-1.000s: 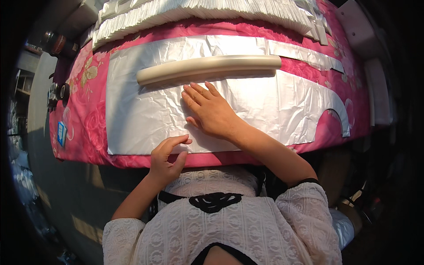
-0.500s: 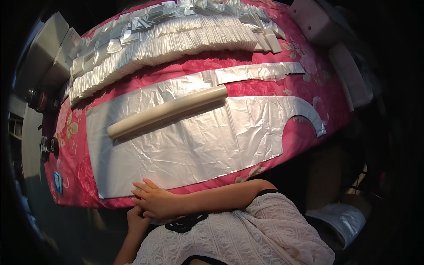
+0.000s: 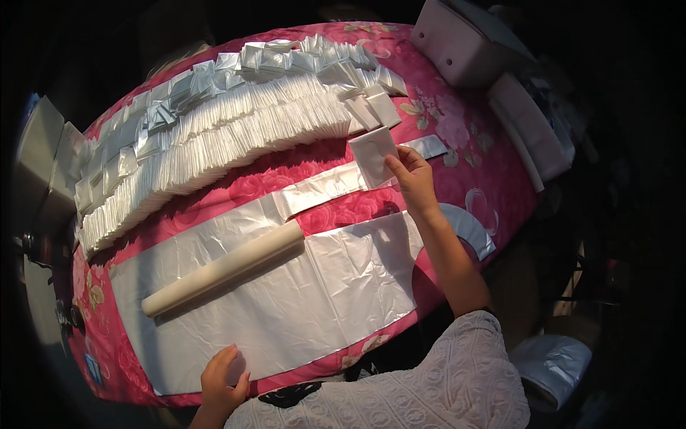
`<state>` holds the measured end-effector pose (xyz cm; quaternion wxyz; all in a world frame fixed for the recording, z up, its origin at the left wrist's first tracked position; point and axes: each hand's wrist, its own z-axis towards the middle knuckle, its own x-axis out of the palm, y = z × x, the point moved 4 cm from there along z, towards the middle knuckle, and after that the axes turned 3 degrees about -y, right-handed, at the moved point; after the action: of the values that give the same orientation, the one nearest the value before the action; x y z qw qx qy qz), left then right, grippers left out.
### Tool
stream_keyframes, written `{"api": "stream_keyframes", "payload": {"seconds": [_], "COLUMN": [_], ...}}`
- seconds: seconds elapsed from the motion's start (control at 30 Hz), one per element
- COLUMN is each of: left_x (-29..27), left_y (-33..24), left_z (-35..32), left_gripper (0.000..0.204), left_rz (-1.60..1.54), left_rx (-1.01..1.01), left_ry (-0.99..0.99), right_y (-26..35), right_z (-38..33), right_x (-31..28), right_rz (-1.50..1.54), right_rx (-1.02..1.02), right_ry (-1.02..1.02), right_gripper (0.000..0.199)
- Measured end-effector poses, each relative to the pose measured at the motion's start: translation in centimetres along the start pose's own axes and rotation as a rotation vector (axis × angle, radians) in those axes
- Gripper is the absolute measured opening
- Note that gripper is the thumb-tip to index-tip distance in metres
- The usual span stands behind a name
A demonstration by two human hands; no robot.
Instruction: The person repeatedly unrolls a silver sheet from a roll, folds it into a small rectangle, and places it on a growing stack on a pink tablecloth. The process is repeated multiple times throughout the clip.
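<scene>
My right hand (image 3: 416, 177) reaches over the far strap of a silvery-white plastic apron (image 3: 275, 336) and pinches a flat, square folded white plastic packet (image 3: 370, 156). The packet is held upright, facing me. My left hand (image 3: 224, 379) is at the apron's near edge, its fingers curved with the thumb apart, holding nothing. Across the apron's left half lies a cream-coloured roller (image 3: 223, 270), at a slant. My right forearm hides part of the apron's curved neck end.
Long rows of similar folded packets (image 3: 229, 139) stand along the table's far side. Pink flowered cloth (image 3: 250, 187) covers the table. White boxes (image 3: 457, 46) stand at the far right, others (image 3: 46, 150) at the left. A small blue packet (image 3: 93, 368) lies by the near left corner.
My hands were together at the apron's near edge. My right hand has moved far and right and now holds a folded packet. The view has shifted; my left hand stays near.
</scene>
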<state>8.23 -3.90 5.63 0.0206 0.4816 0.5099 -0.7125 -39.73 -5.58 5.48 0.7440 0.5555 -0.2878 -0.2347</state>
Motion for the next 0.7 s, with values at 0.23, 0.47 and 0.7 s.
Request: {"api": "stream_keyframes", "payload": {"seconds": [0.23, 0.47, 0.7], "left_x": [0.5, -0.6, 1.6], "left_y": [-0.1, 0.3, -1.6], "left_z": [3.0, 5.7, 14.4], "left_gripper": [0.044, 0.044, 0.055], "left_rz": [0.099, 0.213, 0.400], "left_rx": [0.097, 0.184, 0.363], "left_ry": [-0.013, -0.039, -0.142], "right_y": [-6.1, -2.6, 1.2], "right_z": [15.1, 9.7, -17.0], "right_x": [-8.6, 0.9, 10.4], "right_rz": [-0.702, -1.224, -0.721], "right_rx": [-0.001, -0.655, -0.262], "right_ry": [-0.242, -0.212, 0.730], "right_gripper": [0.037, 0.038, 0.039]}}
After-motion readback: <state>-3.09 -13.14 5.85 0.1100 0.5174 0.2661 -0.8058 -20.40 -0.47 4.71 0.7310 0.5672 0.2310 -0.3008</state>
